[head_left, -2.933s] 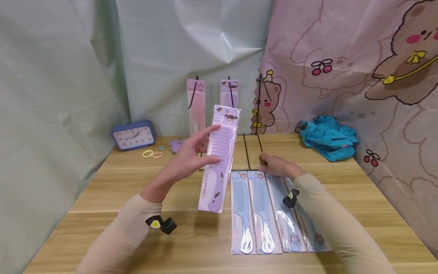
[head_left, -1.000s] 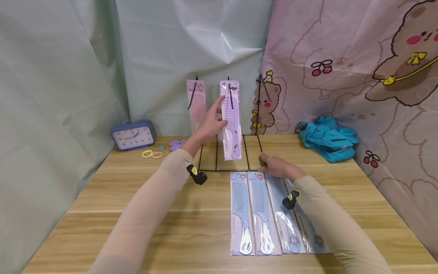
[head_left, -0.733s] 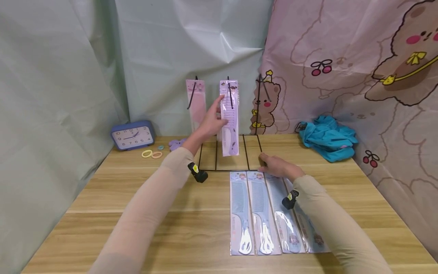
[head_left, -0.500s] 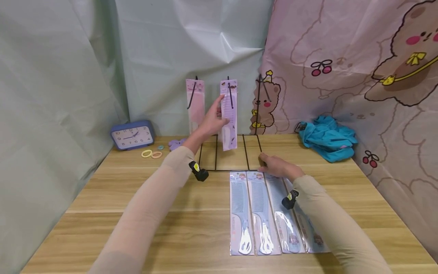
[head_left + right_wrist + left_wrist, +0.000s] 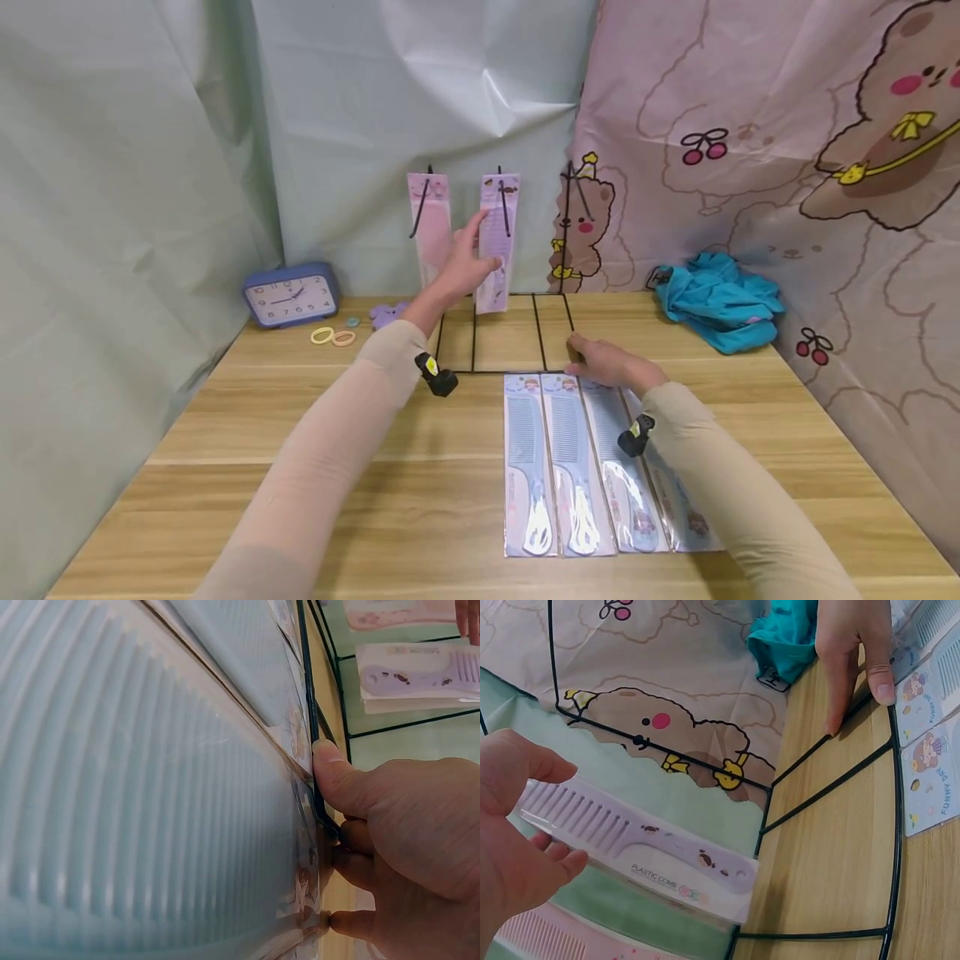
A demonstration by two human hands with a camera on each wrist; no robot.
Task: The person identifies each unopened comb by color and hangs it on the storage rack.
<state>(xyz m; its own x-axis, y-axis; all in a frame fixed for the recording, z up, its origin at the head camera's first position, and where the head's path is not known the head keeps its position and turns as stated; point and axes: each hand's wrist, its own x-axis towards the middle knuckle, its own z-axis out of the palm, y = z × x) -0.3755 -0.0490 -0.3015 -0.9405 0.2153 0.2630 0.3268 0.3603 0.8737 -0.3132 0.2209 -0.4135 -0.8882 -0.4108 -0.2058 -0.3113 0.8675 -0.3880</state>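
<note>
A purple packaged comb (image 5: 495, 258) hangs from the middle hook of a black wire rack (image 5: 542, 333). My left hand (image 5: 459, 271) is at its left side. In the left wrist view its thumb and fingers are spread near both edges of the package, not closed on it; whether they touch is unclear. A pink packaged comb (image 5: 431, 233) hangs on the left hook, partly behind this hand. At the rack's right base corner my right hand (image 5: 609, 363) pinches the base wire, its thumb (image 5: 334, 769) on the wire. Several blue packaged combs (image 5: 570, 458) lie side by side on the table.
A blue clock (image 5: 292, 296) stands at the back left, near two hair ties (image 5: 343, 338) and a small purple object (image 5: 387, 315). Crumpled turquoise cloth (image 5: 720, 300) lies at the back right. The rack's right hook (image 5: 583, 193) shows nothing on it. Sheets hang behind the table (image 5: 300, 483).
My left hand carried the purple comb up onto the middle hook. Since then the package's lower end has moved back and upward in view while that hand barely moves. The right hand keeps its hold.
</note>
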